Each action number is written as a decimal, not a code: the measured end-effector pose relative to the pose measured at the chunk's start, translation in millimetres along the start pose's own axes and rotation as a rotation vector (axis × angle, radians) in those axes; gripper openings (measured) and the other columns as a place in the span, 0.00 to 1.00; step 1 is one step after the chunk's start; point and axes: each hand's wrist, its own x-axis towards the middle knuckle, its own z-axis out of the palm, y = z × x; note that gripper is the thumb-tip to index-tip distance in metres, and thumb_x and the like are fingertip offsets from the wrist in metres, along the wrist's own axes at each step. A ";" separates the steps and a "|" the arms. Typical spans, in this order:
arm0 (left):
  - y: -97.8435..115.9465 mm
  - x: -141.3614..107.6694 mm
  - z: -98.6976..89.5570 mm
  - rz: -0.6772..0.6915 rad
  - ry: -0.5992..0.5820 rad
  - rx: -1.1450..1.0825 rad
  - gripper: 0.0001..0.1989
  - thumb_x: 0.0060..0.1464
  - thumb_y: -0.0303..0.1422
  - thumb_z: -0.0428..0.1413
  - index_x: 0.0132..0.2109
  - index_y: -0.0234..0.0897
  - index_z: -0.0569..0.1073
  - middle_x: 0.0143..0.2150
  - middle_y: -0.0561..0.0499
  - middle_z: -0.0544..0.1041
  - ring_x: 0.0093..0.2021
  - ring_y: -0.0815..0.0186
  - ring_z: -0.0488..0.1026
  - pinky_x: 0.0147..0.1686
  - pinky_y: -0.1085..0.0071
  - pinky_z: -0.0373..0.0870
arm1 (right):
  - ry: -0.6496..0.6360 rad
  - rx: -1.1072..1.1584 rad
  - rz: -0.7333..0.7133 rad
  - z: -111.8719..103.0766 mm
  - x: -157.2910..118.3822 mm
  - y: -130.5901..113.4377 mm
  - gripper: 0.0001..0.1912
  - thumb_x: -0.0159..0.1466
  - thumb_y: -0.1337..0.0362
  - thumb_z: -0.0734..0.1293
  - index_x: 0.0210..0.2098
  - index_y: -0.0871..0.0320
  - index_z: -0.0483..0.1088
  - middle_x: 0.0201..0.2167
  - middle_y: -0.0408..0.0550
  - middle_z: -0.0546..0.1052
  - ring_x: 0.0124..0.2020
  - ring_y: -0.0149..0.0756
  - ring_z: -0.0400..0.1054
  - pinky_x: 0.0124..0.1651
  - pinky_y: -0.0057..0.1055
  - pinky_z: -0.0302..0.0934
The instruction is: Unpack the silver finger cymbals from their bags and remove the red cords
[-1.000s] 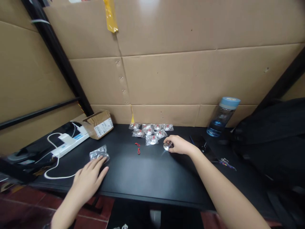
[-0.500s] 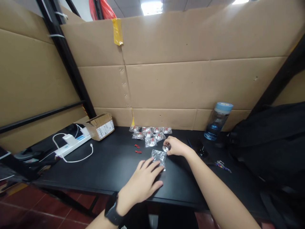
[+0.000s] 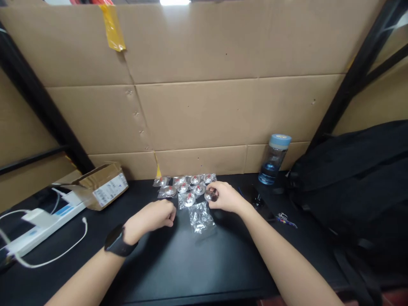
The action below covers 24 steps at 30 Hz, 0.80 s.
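Between the thumb and fingers of my right hand (image 3: 223, 197) is a round silvery metal disc (image 3: 210, 194). My left hand (image 3: 157, 216), wearing a black watch, is closed with its fingertips down at the table; what it grips, if anything, is hidden. A crumpled clear plastic bag (image 3: 201, 218) lies on the black table (image 3: 188, 263) between the hands. Behind them sit several bagged discs (image 3: 189, 199) with red pieces, in a loose cluster. The two red cords seen earlier are not visible now.
At the left are an open cardboard box (image 3: 105, 187) and a white power strip (image 3: 41, 227) with cables. To the right stand a blue-lidded bottle (image 3: 274, 160), a small keychain (image 3: 286, 220) and a black backpack (image 3: 357, 187). Cardboard panels rise behind.
My left hand has left the plastic bag, moved left and closed near where the red cords lay. My right hand still holds the disc. The view has shifted right and down.
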 end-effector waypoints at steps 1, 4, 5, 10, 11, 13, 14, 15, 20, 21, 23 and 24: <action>0.9 0.6 4.4 0.038 0.035 0.004 0.04 0.55 0.27 0.61 0.33 0.41 0.79 0.33 0.52 0.79 0.35 0.61 0.76 0.33 0.70 0.63 | 0.024 0.029 -0.033 0.5 -0.4 -3.9 0.19 0.50 0.65 0.74 0.43 0.51 0.75 0.40 0.43 0.78 0.38 0.36 0.71 0.40 0.28 0.62; 8.0 -0.4 10.2 0.179 0.232 -0.045 0.07 0.61 0.28 0.55 0.34 0.39 0.76 0.37 0.49 0.78 0.39 0.60 0.75 0.40 0.68 0.66 | 0.093 0.102 -0.098 0.9 -2.1 -14.6 0.19 0.51 0.67 0.74 0.43 0.53 0.75 0.42 0.45 0.78 0.38 0.35 0.70 0.42 0.29 0.64; 10.4 -1.5 10.0 0.212 0.294 -0.098 0.08 0.64 0.30 0.54 0.37 0.39 0.75 0.38 0.49 0.78 0.40 0.60 0.75 0.41 0.68 0.67 | 0.112 0.132 -0.114 0.7 -2.6 -17.7 0.19 0.52 0.67 0.73 0.44 0.54 0.75 0.43 0.45 0.78 0.37 0.35 0.70 0.42 0.29 0.64; 18.1 -5.8 9.1 0.217 0.422 -0.513 0.11 0.71 0.37 0.47 0.42 0.39 0.72 0.33 0.53 0.77 0.33 0.66 0.73 0.38 0.72 0.67 | 0.164 0.278 -0.164 4.0 -4.0 -33.1 0.19 0.53 0.70 0.72 0.45 0.53 0.74 0.42 0.45 0.77 0.36 0.34 0.70 0.40 0.29 0.66; 19.6 -5.1 11.1 0.199 0.445 -0.587 0.11 0.70 0.38 0.49 0.41 0.39 0.73 0.32 0.54 0.77 0.32 0.67 0.73 0.37 0.72 0.67 | 0.165 0.299 -0.166 6.3 -4.4 -36.4 0.19 0.54 0.70 0.72 0.45 0.53 0.73 0.42 0.45 0.77 0.36 0.35 0.71 0.39 0.30 0.66; 23.3 -1.8 17.2 0.159 0.482 -0.723 0.11 0.67 0.39 0.55 0.40 0.38 0.75 0.32 0.53 0.78 0.33 0.67 0.74 0.37 0.72 0.68 | 0.173 0.332 -0.174 12.5 -5.3 -43.1 0.19 0.54 0.69 0.72 0.45 0.53 0.73 0.42 0.45 0.78 0.36 0.35 0.71 0.39 0.30 0.66; 25.2 0.5 20.9 0.139 0.481 -0.804 0.11 0.65 0.40 0.57 0.40 0.37 0.76 0.33 0.52 0.78 0.33 0.66 0.75 0.37 0.72 0.69 | 0.181 0.345 -0.181 16.2 -6.0 -46.2 0.19 0.54 0.69 0.72 0.46 0.52 0.73 0.42 0.45 0.78 0.37 0.35 0.72 0.39 0.31 0.67; 27.1 2.9 24.6 0.121 0.473 -0.899 0.11 0.63 0.40 0.59 0.40 0.36 0.77 0.33 0.52 0.79 0.32 0.67 0.75 0.35 0.72 0.70 | 0.187 0.357 -0.187 20.0 -6.7 -49.0 0.19 0.54 0.69 0.72 0.46 0.52 0.73 0.41 0.45 0.78 0.37 0.36 0.72 0.39 0.31 0.67; 35.1 11.3 34.5 0.074 0.478 -1.278 0.12 0.57 0.39 0.65 0.40 0.34 0.75 0.33 0.52 0.78 0.25 0.70 0.75 0.30 0.74 0.73 | 0.207 0.385 -0.181 34.3 -10.0 -57.6 0.20 0.54 0.68 0.72 0.47 0.52 0.73 0.43 0.47 0.78 0.41 0.38 0.73 0.43 0.33 0.68; 36.4 11.7 34.3 0.070 0.483 -1.305 0.13 0.56 0.39 0.66 0.38 0.34 0.74 0.32 0.53 0.78 0.26 0.70 0.76 0.31 0.74 0.73 | 0.213 0.386 -0.175 35.3 -10.5 -58.5 0.20 0.54 0.68 0.72 0.47 0.52 0.73 0.43 0.47 0.78 0.42 0.39 0.73 0.43 0.33 0.69; 38.8 11.5 33.0 0.056 0.490 -1.342 0.13 0.54 0.38 0.67 0.36 0.33 0.75 0.29 0.53 0.78 0.27 0.69 0.77 0.33 0.73 0.74 | 0.225 0.394 -0.165 35.8 -11.3 -60.5 0.20 0.54 0.68 0.72 0.47 0.52 0.72 0.43 0.47 0.78 0.41 0.38 0.73 0.42 0.33 0.69; 39.8 11.0 32.2 0.047 0.493 -1.358 0.13 0.53 0.38 0.68 0.35 0.33 0.75 0.29 0.52 0.79 0.28 0.68 0.78 0.34 0.73 0.75 | 0.228 0.403 -0.161 35.4 -11.6 -61.5 0.20 0.54 0.68 0.72 0.47 0.52 0.72 0.43 0.46 0.78 0.40 0.38 0.73 0.41 0.32 0.69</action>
